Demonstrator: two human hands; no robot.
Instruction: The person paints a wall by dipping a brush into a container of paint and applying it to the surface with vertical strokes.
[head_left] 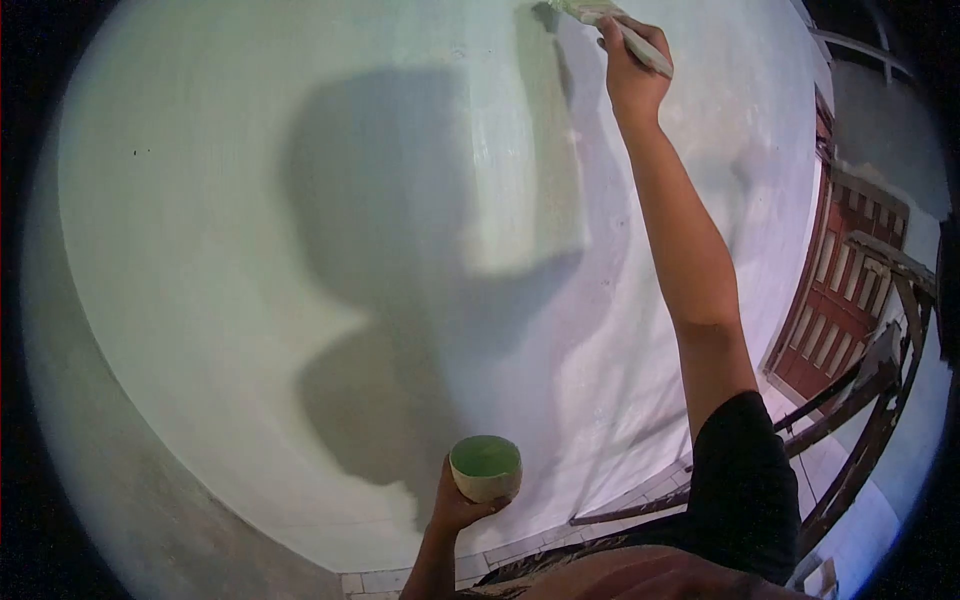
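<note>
My right hand [637, 62] is raised at the top of the view, its fingers closed around the handle of a paintbrush [648, 50]. The brush's bristle end [585, 8] is pale green and lies against or very near the wall, partly cut off by the frame's top edge. Low in the middle, my left hand [462, 505] grips a pale bowl [486, 484] from below and the side. Green paint [485, 457] shows inside it. Ahead of me the wall [230, 250] is pale green on the left and whiter towards the right.
Dark shadows of my body and arm fall across the wall. At right stand a dark frame of bars [865, 440] and a reddish-brown slatted door [840, 290]. Pale floor tiles [390, 580] run along the wall's foot.
</note>
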